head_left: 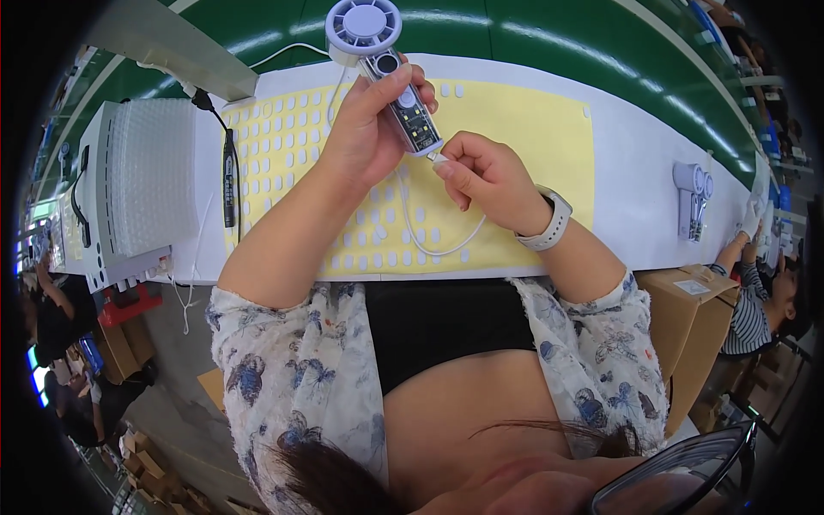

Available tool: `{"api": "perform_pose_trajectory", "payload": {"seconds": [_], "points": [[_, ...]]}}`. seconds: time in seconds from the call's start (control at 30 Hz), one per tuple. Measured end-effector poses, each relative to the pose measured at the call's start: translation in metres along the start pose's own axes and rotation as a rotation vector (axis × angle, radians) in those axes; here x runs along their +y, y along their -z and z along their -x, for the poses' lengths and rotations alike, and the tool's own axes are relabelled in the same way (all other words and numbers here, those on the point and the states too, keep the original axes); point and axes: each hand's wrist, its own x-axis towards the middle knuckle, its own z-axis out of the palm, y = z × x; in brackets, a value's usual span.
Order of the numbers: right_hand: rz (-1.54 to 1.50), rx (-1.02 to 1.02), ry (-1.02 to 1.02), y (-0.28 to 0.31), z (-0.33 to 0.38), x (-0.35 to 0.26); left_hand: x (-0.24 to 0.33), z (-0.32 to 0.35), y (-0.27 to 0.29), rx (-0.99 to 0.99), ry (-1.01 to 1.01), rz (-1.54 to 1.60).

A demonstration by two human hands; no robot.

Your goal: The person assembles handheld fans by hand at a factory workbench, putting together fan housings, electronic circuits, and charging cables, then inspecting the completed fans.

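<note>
My left hand (365, 124) is wrapped round the handle of a pale lavender handheld fan (362, 24), its round head pointing away from me. The handle's front is transparent or uncovered, and a dark circuit board (415, 124) with small light squares shows there. At the handle's bottom end, my right hand (487, 176) pinches the plug of a white cable (439, 252). The plug meets the handle end; how far it sits in, I cannot tell. From there the cable loops down over a yellow sheet (532, 172) bearing rows of small white oval pieces.
A black pen-like tool (229, 180) with a cord lies along the sheet's left edge. Further left stands a boxy device (107, 184) beside bubble wrap (159, 176). More fans (689, 199) stand at right, above a cardboard box (687, 322). A green surface (532, 39) runs behind; other people work at both sides.
</note>
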Motion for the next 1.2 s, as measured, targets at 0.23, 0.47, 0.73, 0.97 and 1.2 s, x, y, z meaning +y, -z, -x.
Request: {"api": "perform_pose_trajectory", "payload": {"seconds": [0.23,0.47,0.73,0.97,1.2], "points": [[0.091,0.074,0.040,-0.006,0.002,0.002,0.000,0.005,-0.008,0.014,-0.052,-0.071],[-0.056,0.121,0.076,-0.002,0.001,0.009,-0.004,0.006,-0.015,-0.052,-0.054,-0.092],[-0.105,0.060,0.105,0.002,0.000,0.013,-0.001,0.008,-0.017,-0.146,-0.099,-0.192],[-0.049,0.143,0.108,0.008,-0.003,0.007,0.003,0.007,-0.012,-0.094,-0.046,-0.289],[-0.146,0.112,0.154,0.008,-0.006,0.013,0.001,0.005,-0.012,-0.017,0.051,-0.165]]}}
